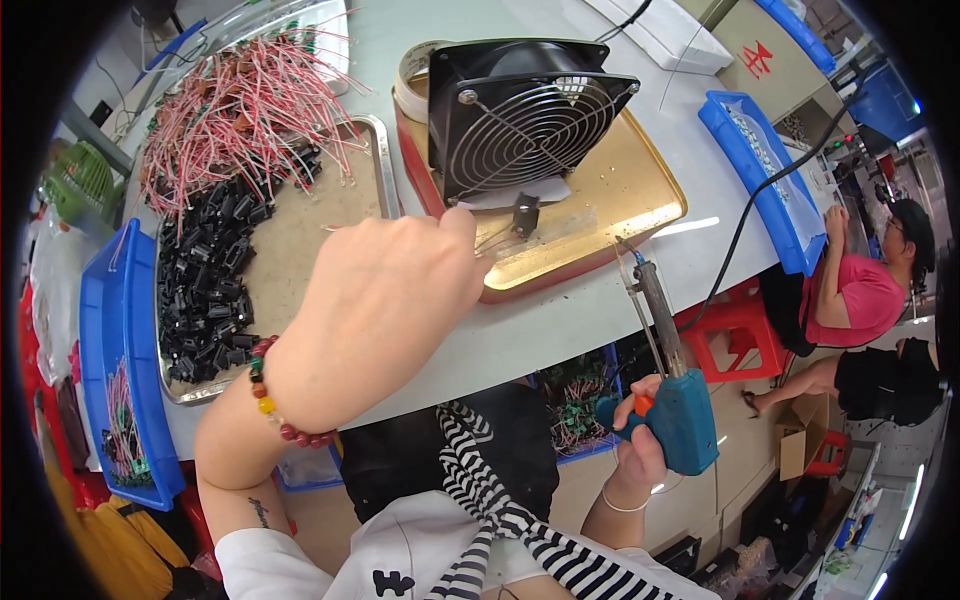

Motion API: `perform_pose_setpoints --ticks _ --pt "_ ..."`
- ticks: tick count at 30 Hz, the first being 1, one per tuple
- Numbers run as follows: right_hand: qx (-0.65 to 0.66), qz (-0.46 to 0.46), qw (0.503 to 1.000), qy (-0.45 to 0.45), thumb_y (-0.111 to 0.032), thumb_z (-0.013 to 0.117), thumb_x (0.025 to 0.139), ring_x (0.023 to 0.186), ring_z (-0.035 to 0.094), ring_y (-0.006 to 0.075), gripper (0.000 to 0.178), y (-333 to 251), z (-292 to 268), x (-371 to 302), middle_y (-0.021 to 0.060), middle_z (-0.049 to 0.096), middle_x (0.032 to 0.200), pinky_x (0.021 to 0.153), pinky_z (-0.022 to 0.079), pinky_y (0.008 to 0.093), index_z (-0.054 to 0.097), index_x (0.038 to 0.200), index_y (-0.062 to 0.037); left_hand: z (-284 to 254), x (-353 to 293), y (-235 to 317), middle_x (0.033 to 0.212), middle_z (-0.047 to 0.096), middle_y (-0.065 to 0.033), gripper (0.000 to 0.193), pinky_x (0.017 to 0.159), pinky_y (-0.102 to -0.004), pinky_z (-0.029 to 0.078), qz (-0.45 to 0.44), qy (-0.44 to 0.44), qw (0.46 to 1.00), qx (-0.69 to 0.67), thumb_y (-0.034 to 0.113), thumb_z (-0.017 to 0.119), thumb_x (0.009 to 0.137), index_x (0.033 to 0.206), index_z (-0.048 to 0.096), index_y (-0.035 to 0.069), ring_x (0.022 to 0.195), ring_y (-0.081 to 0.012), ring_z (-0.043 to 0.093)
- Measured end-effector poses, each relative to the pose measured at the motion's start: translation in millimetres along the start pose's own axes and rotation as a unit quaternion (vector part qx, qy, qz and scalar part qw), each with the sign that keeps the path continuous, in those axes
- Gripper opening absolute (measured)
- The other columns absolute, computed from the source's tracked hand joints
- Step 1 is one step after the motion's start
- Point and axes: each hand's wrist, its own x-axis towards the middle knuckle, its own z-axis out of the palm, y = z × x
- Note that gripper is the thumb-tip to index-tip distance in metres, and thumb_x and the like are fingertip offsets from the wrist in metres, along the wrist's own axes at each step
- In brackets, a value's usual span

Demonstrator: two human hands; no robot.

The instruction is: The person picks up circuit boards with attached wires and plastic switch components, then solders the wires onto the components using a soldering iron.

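Note:
My right hand (640, 440) is wrapped round the handle of a blue soldering gun (688, 425), a finger at its orange trigger. The gun's metal tip points up, close to the near right edge of a gold tin tray (640, 185). Over the tray's near left edge, my left hand (395, 275) is closed, its fingertips mostly hidden behind the knuckles. A small black component (525, 215) with thin leads is just beyond those fingers; whether they grip it, I cannot tell. Behind it, a black fan (540, 125) with a wire guard stands on the tray.
At left, a metal tray (385, 165) holds many black components (205, 290) beside a heap of red and white wires (250, 110). Blue bins (130, 350) flank the table. The gun's black cable (740, 225) runs up at right. A co-worker in pink (865, 300) sits at right.

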Motion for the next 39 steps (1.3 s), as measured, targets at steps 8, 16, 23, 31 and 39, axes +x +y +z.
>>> perform_pose_setpoints --ticks 8,16,23,31,39 --pt "0.01 -0.048 0.999 -0.024 -0.022 0.06 0.075 0.061 0.049 0.0142 0.048 9.3 -14.1 -7.0 0.0169 0.05 0.104 0.056 0.037 0.0241 0.046 0.11 0.0084 -74.6 -61.5 -63.5 0.06 0.055 -0.0016 0.016 0.048 -0.0196 0.039 -0.025 -0.013 0.957 -0.287 0.013 0.061 0.085 0.079 0.055 -0.001 0.053 -0.0045 0.049" --pt "0.001 -0.047 0.997 -0.062 -0.014 0.053 0.075 0.066 0.047 0.0142 0.049 6.0 -14.3 0.8 0.0189 0.047 0.113 0.067 0.038 0.0245 0.044 0.117 0.0101 -156.4 -211.0 -180.4 0.076 0.054 0.0026 0.018 0.064 -0.0182 0.046 -0.312 0.197 0.89 -0.269 0.022 0.055 0.091 0.09 0.057 0.004 0.072 -0.0043 0.056" --pt "0.014 -0.071 0.991 -0.11 -0.013 0.053 0.076 0.068 0.048 0.0139 0.049 14.1 5.8 13.2 0.0179 0.047 0.113 0.064 0.038 0.0232 0.045 0.118 0.0097 -118.4 -347.2 -264.7 0.073 0.06 0.0009 0.02 0.056 -0.0172 0.039 -0.47 0.333 0.768 -0.282 0.026 0.055 0.091 0.088 0.058 0.006 0.064 -0.0045 0.054" --pt "-0.014 -0.059 0.991 -0.122 -0.014 0.052 0.076 0.068 0.048 0.0141 0.047 9.7 13.2 12.5 0.0173 0.047 0.115 0.065 0.038 0.0234 0.047 0.118 0.0086 -95.8 -361.9 -246.0 0.074 0.061 -0.0005 0.019 0.058 -0.0171 0.04 -0.456 0.401 0.735 -0.303 0.025 0.057 0.09 0.088 0.058 0.006 0.064 -0.0056 0.056" --pt "-0.033 -0.086 0.994 -0.058 -0.003 0.055 0.066 0.064 0.048 0.026 0.045 -18.9 55.1 13.4 0.0255 0.049 0.1 0.046 0.039 0.0271 0.043 0.109 0.0073 -53.6 -416.3 -217.0 0.074 0.061 -0.0027 0.024 0.057 -0.0237 0.04 -0.567 0.322 0.755 -0.076 0.028 0.063 0.084 0.079 0.063 0.005 0.064 -0.0107 0.057"
